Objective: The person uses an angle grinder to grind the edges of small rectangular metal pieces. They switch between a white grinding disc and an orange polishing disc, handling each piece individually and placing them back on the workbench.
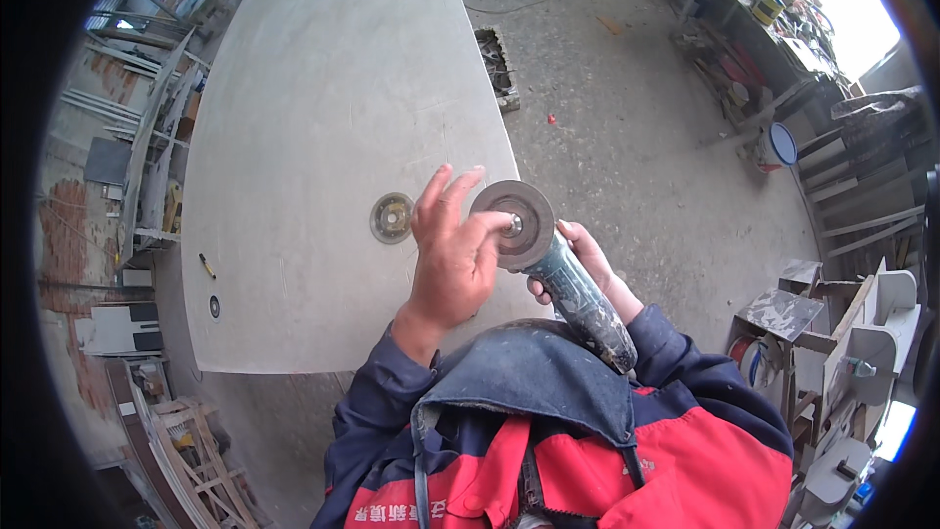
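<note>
My right hand [597,266] grips the worn green-blue body of an angle grinder [578,299]. Its round grey disc [534,198] faces up, over the near right edge of a large pale board [323,137]. My left hand [452,260] is beside the disc. One of its fingers reaches across to touch the nut [513,225] at the disc's centre, while other fingers spread upward; nothing visible is grasped. Left of this hand, a second disc [393,218], brownish with a centre hole, lies flat on the board.
On the board's near left are a small yellow-and-black tool [207,265] and a dark round piece [215,307]. Cluttered shelves [157,167] line the left. A tool-covered bench [774,29], a white bucket [778,147] and stacked offcuts [832,343] are on the right.
</note>
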Action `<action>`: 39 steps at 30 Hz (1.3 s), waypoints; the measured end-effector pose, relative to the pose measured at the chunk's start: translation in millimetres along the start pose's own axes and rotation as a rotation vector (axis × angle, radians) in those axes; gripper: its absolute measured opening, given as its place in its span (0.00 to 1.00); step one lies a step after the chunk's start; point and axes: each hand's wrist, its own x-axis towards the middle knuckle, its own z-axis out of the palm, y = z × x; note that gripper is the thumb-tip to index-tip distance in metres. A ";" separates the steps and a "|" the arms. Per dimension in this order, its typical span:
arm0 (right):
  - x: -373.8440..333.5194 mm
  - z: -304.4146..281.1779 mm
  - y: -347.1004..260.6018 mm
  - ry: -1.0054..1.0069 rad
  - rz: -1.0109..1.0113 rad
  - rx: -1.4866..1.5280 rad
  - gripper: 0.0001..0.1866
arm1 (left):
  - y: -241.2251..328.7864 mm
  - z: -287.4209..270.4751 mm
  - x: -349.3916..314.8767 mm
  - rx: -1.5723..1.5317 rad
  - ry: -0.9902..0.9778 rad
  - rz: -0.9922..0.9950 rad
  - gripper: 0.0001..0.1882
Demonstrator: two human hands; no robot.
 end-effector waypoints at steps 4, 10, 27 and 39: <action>-1.5 4.5 -1.1 0.030 0.011 -0.020 0.31 | -3.0 -6.6 -1.2 -0.120 0.054 -0.045 0.15; -0.7 4.1 -0.5 0.018 0.013 -0.003 0.30 | -2.3 2.2 2.4 -0.036 -0.043 0.006 0.13; -11.2 42.6 -10.9 0.232 -0.117 -0.326 0.26 | -5.4 27.7 7.9 -1.210 0.556 -1.023 0.10; -16.2 81.2 -22.5 0.167 -0.135 -0.496 0.32 | -3.7 34.3 56.0 -0.788 0.293 -0.710 0.33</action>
